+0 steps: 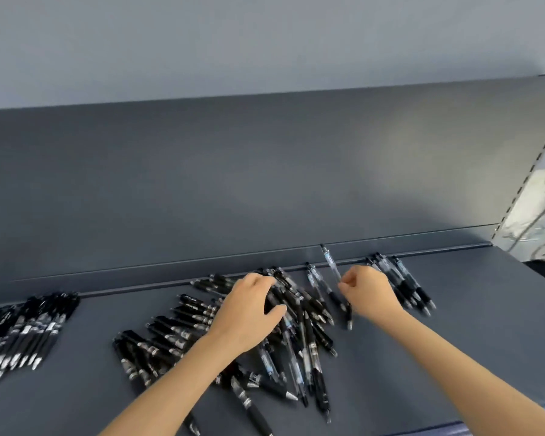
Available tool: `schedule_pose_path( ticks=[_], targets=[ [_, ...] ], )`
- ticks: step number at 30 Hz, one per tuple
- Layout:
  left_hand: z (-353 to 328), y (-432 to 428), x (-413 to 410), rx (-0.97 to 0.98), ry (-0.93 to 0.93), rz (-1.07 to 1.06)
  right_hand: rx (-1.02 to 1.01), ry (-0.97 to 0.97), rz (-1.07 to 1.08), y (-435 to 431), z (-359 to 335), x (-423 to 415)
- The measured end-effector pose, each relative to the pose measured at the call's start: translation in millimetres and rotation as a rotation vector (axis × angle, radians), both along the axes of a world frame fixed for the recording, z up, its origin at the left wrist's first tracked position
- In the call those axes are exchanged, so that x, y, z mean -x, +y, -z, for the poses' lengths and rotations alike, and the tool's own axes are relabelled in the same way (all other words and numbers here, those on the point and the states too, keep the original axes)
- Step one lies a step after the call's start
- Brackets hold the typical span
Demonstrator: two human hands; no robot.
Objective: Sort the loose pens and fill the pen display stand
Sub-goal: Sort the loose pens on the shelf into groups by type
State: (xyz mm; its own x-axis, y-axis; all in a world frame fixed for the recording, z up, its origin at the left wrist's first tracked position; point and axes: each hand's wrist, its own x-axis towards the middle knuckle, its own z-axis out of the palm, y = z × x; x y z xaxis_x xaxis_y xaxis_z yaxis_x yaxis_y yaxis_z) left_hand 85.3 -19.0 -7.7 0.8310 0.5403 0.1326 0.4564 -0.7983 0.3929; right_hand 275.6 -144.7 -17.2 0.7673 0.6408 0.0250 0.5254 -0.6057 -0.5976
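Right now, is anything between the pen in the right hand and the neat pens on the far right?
Nothing visible. The right hand pinches the clear pen; only that hand and bare shelf lie between it and the neat pens.

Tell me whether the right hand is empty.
No: the right hand pinches a clear pen, whose far end sticks out beyond the hand.
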Motion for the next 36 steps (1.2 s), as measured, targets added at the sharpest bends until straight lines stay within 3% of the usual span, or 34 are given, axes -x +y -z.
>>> schedule_pose_path(
  ticks=[6,15,18,25,36],
  targets=[
    [6.1,-17.2,-46.3,0.007,0.006,0.054,0.222,-0.150,0.131,-41.5,2.7,-57.3],
    [15.7,-25.7,-66.7,0.008,0.036,0.039,0.383,-0.289,0.045,-51.3,4.2,-67.4],
    [13.7,-24.7,-63.5,-0.002,0.021,0.023,0.313,-0.334,-0.040,-47.1,1.0,-59.1],
    [6.2,-20.1,-30.9,-0.024,-0.006,-0.061,0.110,-0.184,-0.370,-11.2,-2.5,-15.3],
    [3.8,3.5,76.9,-0.030,-0.050,-0.349,0.007,-0.181,-0.767,50.5,-10.9,87.4]
  ],
)
